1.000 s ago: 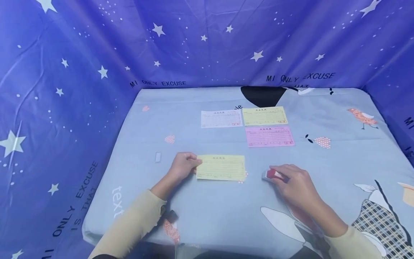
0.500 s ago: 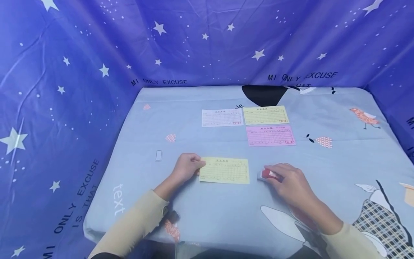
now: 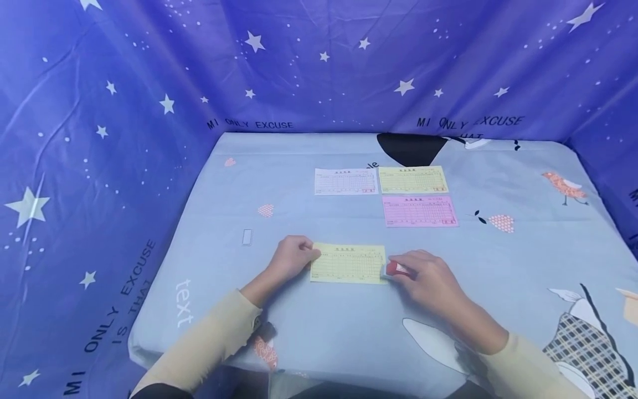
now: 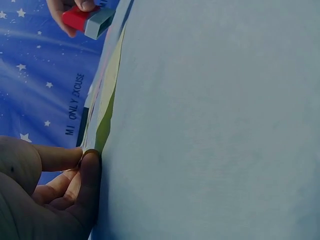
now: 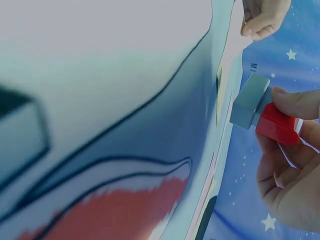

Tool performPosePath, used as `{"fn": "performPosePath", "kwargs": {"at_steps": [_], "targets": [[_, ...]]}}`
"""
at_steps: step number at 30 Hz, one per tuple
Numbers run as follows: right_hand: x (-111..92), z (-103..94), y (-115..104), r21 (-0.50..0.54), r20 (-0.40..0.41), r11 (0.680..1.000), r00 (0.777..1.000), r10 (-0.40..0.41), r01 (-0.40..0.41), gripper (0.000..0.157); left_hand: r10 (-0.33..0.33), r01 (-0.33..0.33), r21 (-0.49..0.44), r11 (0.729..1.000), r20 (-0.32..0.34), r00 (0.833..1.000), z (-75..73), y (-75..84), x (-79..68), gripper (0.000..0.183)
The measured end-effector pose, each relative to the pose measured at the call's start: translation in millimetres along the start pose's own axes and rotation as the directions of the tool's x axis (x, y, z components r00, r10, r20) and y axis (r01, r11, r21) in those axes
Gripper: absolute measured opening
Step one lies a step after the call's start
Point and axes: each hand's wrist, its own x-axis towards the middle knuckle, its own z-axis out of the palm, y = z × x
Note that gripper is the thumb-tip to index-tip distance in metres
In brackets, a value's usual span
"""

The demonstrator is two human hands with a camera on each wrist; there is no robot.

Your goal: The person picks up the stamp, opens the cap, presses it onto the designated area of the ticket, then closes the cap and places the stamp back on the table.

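My left hand [image 3: 293, 259] pinches the left edge of a yellow printed form slip [image 3: 346, 264] between thumb and fingers. In the left wrist view the slip's edge bows a little off the cloth. My right hand [image 3: 426, 282] grips a red and grey hand stamp [image 3: 397, 269], tilted, its grey end toward the slip. From the head view that end overlaps the slip's lower right edge. Beyond lie a white slip [image 3: 346, 182], another yellow slip [image 3: 413, 180] and a pink slip [image 3: 420, 211], each with a red mark at its lower right corner.
A light blue patterned cloth [image 3: 224, 233] covers the table. Its front edge runs close to my forearms. Purple star-printed curtains [image 3: 319, 66] stand behind the table and on both sides.
My right hand has carried the stamp left, up to the slip's right edge. My left hand has shifted the yellow slip slightly right and still holds it.
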Motion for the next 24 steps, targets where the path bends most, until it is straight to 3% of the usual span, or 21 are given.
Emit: {"fn": "performPosePath", "kwargs": {"at_steps": [8,14,24], "targets": [[7,10.4,-9,-0.030,0.077,0.998,0.996,-0.049,0.051,0.026,0.024,-0.024,0.013,1.000,0.019,1.000,-2.1,-1.0,0.2,0.006],[8,19.3,-10,-0.055,0.074,0.993,0.992,-0.098,0.102,0.033,0.034,-0.034,0.015,0.999,0.032,0.999,-2.2,-1.0,0.3,0.007],[12,24.8,-12,-0.076,0.075,0.987,0.988,-0.138,0.144,0.028,0.016,-0.017,0.013,1.000,0.054,0.998,-5.4,2.1,-1.6,0.013]]}}
